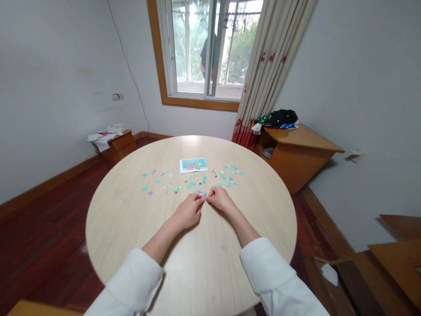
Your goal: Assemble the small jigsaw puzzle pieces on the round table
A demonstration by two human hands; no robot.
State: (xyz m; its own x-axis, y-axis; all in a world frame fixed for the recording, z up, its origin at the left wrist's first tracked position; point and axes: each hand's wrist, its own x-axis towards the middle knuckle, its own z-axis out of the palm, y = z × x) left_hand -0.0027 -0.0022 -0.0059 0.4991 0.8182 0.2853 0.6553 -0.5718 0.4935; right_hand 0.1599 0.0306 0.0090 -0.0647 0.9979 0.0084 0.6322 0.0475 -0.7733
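Observation:
On a round pale wood table (131, 237) my two hands meet over a small cluster of jigsaw pieces (201, 193), pink and turquoise. My left hand (190, 209) has its fingers closed at the cluster's left edge, on a pink piece. From the right, my right hand (221, 198) pinches at the same cluster; its fingertips hide most of what they hold. Loose turquoise jigsaw pieces (229, 178) lie to the right, and yellowish and green ones (177, 189) to the left. Behind them lies a picture card (193, 165) with a blue cartoon scene.
A wooden desk (302, 140) with a pile of dark cloth (283, 117) stands behind the table at right. A low cabinet (122, 145) with papers is at back left. A curtain (263, 66) hangs beside the window; a person (204, 55) is partly visible beyond the glass.

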